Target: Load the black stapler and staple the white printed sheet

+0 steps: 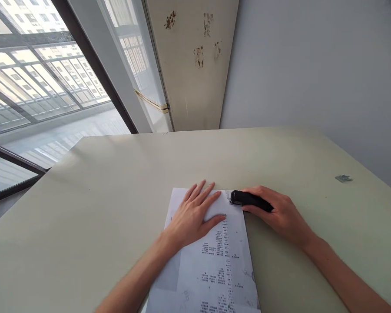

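Printed paper (pixel 211 269) lies on the table, running off the bottom of the view; whether it is one sheet or a stack I cannot tell. My left hand (pixel 195 213) rests flat on its upper part, fingers spread, holding nothing. A black stapler (pixel 250 200) is gripped by my right hand (pixel 276 211), thumb below and fingers above. The stapler's front end sits over the paper's upper right edge, a little right of my left fingertips. The underside of the stapler is mostly hidden.
The pale table (pixel 101 208) stretches around the paper. Toward its right side lies a small grey scrap (pixel 344 178). Beyond the far edge stand a white cabinet or fridge (pixel 189 87) with brown marks and a gold handle (pixel 151 102), a plain wall (pixel 313 65), and a window (pixel 45 69) at left.
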Demonstrator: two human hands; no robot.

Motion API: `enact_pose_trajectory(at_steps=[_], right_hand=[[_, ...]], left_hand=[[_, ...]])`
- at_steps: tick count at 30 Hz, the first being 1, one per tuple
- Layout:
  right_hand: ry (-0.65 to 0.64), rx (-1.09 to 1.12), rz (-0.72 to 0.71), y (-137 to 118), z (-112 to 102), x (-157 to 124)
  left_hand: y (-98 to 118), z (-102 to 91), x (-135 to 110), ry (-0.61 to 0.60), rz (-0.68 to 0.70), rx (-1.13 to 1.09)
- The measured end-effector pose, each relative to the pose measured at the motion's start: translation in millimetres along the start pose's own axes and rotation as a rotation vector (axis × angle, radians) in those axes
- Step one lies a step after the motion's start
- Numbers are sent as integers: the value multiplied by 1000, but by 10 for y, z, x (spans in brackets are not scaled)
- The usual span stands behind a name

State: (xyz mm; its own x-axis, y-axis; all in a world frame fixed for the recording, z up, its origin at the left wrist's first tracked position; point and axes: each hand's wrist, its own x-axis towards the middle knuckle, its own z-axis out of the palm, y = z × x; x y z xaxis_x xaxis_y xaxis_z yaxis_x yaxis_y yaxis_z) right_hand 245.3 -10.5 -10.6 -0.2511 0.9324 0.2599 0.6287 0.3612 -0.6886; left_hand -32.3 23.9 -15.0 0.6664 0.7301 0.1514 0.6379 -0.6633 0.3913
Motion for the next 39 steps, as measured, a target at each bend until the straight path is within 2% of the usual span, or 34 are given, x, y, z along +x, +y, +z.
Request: enact_pose_trajectory(at_steps=[4, 12, 20, 39], right_hand=[[-10, -48, -4, 4, -41, 8], [13, -106, 222, -173, -75, 247], [-181, -121, 393, -359, 104, 669], [-291, -361, 420, -528, 180, 746]], left_hand=[[14, -12, 1, -6, 10, 13], [206, 60, 45, 59, -21, -29], [266, 163, 21, 61, -30, 12], [225, 211, 11, 52, -11, -2]])
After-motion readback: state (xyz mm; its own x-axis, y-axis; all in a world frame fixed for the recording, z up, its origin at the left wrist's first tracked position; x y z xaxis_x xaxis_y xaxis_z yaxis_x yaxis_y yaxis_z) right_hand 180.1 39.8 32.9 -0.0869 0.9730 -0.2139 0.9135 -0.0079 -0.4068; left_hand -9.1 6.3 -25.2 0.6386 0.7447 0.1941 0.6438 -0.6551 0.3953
